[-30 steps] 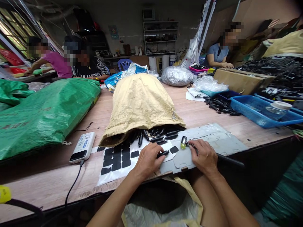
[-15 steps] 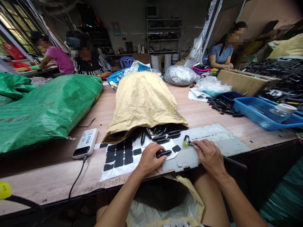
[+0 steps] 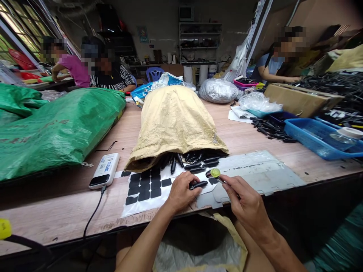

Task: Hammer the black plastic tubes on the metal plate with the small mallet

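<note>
My left hand (image 3: 181, 192) rests at the table's front edge, closed around a black pen-shaped piece (image 3: 200, 184) that lies roughly level. In my right hand (image 3: 246, 198) is the handle of a small hammer (image 3: 214, 173), whose head has a yellow-green face and a dark end. The hammer head is raised slightly above and right of the held piece. Just beyond my hands, several similar black pieces (image 3: 194, 166) spill from the mouth of a tan woven sack (image 3: 176, 121). Left of my left hand lies a white sheet with black rounded squares (image 3: 145, 185).
A grey board (image 3: 255, 175) lies under my right hand. An open sack (image 3: 239, 241) sits on my lap below the edge. To the left are a power bank (image 3: 104, 170) with a cable and a green sack (image 3: 62, 124); blue trays (image 3: 314, 139) stand right. Co-workers sit across.
My right hand has lifted the hammer and moved it left, towards the piece in my left hand. The left hand keeps its grip. The view has shifted slightly.
</note>
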Demonstrator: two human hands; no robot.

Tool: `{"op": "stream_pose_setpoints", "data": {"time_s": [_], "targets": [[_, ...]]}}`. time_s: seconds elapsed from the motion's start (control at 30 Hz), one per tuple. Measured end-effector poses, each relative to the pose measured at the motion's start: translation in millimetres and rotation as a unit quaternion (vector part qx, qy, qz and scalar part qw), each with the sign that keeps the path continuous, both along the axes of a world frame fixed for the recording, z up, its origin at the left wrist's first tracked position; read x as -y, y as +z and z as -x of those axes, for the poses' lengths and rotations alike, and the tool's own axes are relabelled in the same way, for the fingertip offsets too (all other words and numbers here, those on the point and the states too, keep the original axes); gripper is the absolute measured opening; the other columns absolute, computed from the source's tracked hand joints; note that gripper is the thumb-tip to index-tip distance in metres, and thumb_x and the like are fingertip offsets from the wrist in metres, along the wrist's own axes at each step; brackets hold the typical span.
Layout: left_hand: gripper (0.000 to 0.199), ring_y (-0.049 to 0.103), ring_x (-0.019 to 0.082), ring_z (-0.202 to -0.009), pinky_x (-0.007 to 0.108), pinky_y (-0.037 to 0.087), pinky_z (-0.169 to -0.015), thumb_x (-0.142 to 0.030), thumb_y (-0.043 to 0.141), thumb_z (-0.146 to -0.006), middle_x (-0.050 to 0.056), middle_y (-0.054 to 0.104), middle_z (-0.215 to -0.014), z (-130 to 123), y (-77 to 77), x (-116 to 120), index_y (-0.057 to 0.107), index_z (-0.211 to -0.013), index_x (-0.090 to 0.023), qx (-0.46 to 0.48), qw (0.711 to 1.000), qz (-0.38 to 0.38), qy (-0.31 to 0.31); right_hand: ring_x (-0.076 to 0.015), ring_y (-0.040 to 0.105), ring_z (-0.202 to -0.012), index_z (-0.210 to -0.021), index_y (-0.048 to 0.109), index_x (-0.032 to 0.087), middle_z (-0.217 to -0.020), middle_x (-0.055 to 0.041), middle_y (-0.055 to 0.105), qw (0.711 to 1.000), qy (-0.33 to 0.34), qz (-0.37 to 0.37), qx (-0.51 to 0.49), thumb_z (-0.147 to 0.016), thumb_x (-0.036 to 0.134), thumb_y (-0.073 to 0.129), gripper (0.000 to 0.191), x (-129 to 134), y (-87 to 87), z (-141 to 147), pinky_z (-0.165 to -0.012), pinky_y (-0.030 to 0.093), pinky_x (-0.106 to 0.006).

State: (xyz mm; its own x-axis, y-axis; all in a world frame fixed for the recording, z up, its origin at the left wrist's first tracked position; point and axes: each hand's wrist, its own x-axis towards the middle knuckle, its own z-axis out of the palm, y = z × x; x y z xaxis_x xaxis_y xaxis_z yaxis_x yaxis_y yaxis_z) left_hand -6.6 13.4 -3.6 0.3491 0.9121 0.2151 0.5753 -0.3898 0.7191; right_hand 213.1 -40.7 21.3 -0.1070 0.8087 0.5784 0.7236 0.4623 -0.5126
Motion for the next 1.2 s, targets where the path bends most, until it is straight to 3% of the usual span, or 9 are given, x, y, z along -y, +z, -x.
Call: {"op": "stream_pose_setpoints", "data": {"time_s": [0.17,0.37,0.53,0.73,0.93,1.07,1.2], "targets": [[0.016,0.056,0.020,-0.091,0.031,0.041,-0.081,-0.019,0.073,-0.079,0.000,0.065,-0.090,0,-0.2,0,0.068,-0.093,-0.022,0.003,1.000,0.003,0.002,-0.0192,0.066,-0.087,-0.127,0.065,0.027,-0.096,-0.0049,0.068,0.998,0.002,0.050,0.048,-0.101,0.022,0.046,0.032,2,-11.2,2,-0.079,0.053,-0.031],[0.011,0.056,0.020,-0.089,0.030,0.040,-0.076,-0.022,0.073,-0.080,0.000,0.063,-0.088,0,2.2,0,0.066,-0.088,-0.021,-0.004,1.000,0.002,0.005,-0.0191,0.065,-0.088,-0.132,0.062,0.027,-0.098,-0.0059,0.067,0.999,0.014,0.031,0.026,-0.100,0.019,0.046,0.036,6,-4.2,18,-0.079,0.052,-0.031],[0.008,0.055,0.020,-0.087,0.030,0.040,-0.076,-0.021,0.072,-0.080,0.000,0.061,-0.086,0,2.3,0,0.065,-0.083,-0.021,-0.008,1.000,0.002,0.003,-0.0178,0.064,-0.081,-0.127,0.065,0.028,-0.091,-0.0047,0.066,0.996,0.020,0.048,0.068,-0.100,0.018,0.045,0.035,7,-5.1,26,-0.072,0.051,-0.029],[0.017,0.056,0.020,-0.090,0.031,0.041,-0.080,-0.016,0.071,-0.075,0.000,0.064,-0.088,0,2.6,1,0.068,-0.091,-0.023,0.007,1.000,0.009,0.007,-0.0183,0.065,-0.090,-0.125,0.066,0.028,-0.097,-0.0045,0.068,0.998,-0.007,0.033,0.062,-0.100,0.024,0.049,0.030,-7,-4.4,-12,-0.081,0.051,-0.030],[0.021,0.055,0.020,-0.085,0.031,0.042,-0.077,-0.015,0.069,-0.071,0.000,0.061,-0.085,-1,5.8,2,0.067,-0.091,-0.022,-0.005,1.000,0.003,0.010,-0.0190,0.064,-0.089,-0.112,0.072,0.026,-0.095,-0.0043,0.068,0.990,0.017,0.009,0.143,-0.097,0.022,0.053,0.025,-40,-25.5,-56,-0.081,0.050,-0.034],[0.024,0.055,0.020,-0.087,0.032,0.043,-0.078,-0.014,0.068,-0.069,0.001,0.061,-0.087,0,6.5,4,0.067,-0.091,-0.022,-0.007,1.000,-0.001,0.010,-0.0197,0.062,-0.089,-0.111,0.073,0.027,-0.094,-0.0044,0.068,0.990,0.047,-0.001,0.136,-0.095,0.020,0.053,0.026,-52,-36.2,-61,-0.081,0.050,-0.036],[0.026,0.055,0.020,-0.086,0.032,0.043,-0.078,-0.013,0.069,-0.068,0.000,0.060,-0.087,0,4.4,4,0.066,-0.092,-0.023,-0.007,1.000,-0.003,0.009,-0.0201,0.062,-0.090,-0.109,0.073,0.026,-0.095,-0.0041,0.068,0.993,0.030,-0.010,0.117,-0.094,0.023,0.055,0.023,-51,-38.6,-56,-0.081,0.050,-0.037]]}}
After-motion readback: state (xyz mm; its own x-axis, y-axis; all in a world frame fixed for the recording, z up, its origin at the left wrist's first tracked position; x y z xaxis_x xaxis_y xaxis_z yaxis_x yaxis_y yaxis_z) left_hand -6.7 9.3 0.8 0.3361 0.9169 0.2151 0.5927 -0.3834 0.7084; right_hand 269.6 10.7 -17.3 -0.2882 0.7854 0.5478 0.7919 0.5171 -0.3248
